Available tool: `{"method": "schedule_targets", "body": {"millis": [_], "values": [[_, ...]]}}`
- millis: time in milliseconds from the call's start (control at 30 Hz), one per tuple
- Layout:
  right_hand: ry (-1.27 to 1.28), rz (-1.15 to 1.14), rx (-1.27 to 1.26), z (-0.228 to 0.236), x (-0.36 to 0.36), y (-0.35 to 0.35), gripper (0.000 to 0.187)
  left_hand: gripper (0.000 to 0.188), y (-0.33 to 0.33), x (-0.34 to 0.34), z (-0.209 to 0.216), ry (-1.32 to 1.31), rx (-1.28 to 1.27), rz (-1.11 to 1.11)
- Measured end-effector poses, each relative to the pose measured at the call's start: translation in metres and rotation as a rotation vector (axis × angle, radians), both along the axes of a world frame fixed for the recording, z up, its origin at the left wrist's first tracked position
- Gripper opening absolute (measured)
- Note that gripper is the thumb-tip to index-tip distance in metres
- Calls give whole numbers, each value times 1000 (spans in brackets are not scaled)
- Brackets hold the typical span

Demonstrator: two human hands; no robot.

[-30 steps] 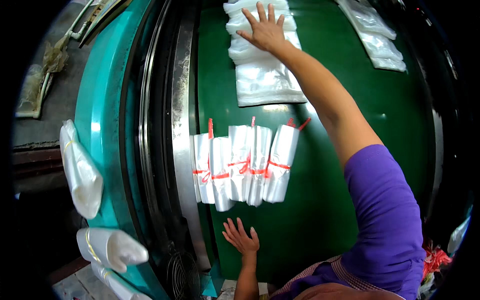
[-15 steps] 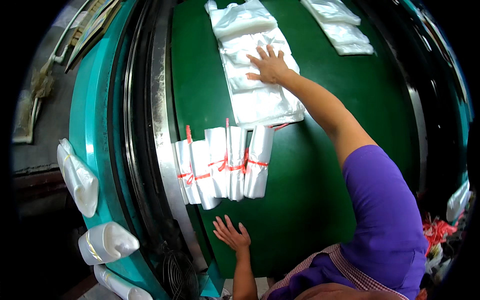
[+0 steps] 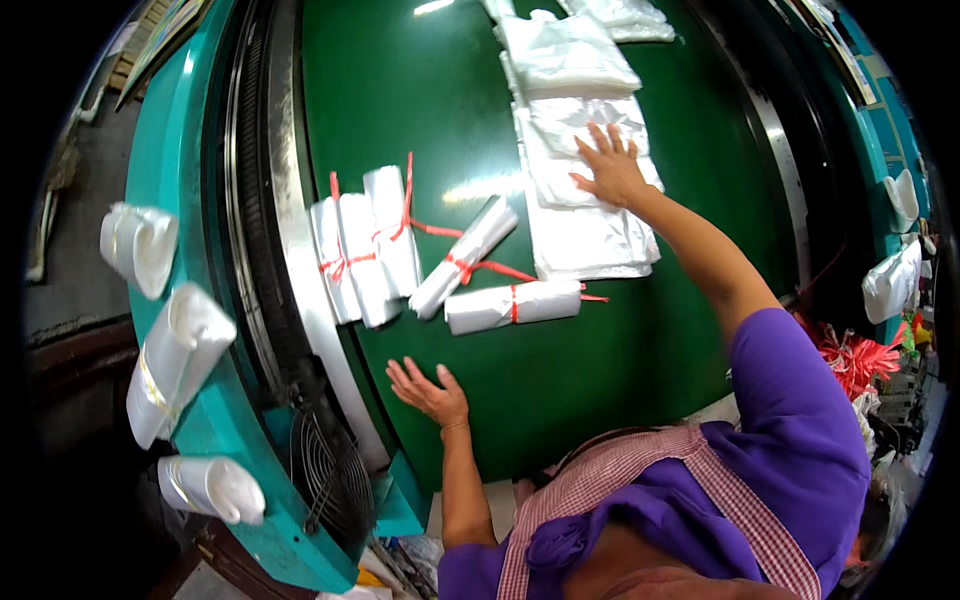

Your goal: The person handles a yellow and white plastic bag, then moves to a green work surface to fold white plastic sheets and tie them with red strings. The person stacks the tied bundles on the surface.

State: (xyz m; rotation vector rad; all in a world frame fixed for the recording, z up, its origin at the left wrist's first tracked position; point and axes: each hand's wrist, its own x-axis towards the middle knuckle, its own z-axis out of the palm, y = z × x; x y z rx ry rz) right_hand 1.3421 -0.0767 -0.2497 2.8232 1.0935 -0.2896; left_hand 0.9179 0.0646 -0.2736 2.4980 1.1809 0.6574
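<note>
With fingers spread, my right hand (image 3: 612, 172) rests flat on a stack of clear white plastic bags (image 3: 590, 240). The stack lies lengthwise on the green surface (image 3: 560, 390). My left hand (image 3: 430, 392) is open and empty at the near left, its fingers stretched out just short of the rolled bags. Several rolled bundles of plastic bags (image 3: 355, 260) lie side by side there, tied with red string (image 3: 335, 268). Beside them one roll (image 3: 465, 258) slants, and another roll (image 3: 515, 307) lies crosswise below the stack.
Another flat pile of bags (image 3: 625, 18) lies at the far edge of view. Along the left runs a metal rail (image 3: 298, 200) and a teal machine frame (image 3: 165, 120), with loose rolls (image 3: 185, 365) on it. A black fan guard (image 3: 330, 455) sits near left. Red strings (image 3: 860, 360) hang at right.
The view has shifted. Two tied rolls that stood alongside the others have swung apart, one now slanting and one crosswise. My right hand stays spread on the stack; my left remains open.
</note>
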Motion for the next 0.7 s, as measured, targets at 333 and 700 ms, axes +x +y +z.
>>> {"method": "schedule_targets", "body": {"millis": [333,700], "values": [[-87,-14,-69,-2,-54,-46,68,63,15,141,64,491,95,-953],[-48,-33,15,0,-87,-78,67,51,50,164,25,59,60,-353]]}}
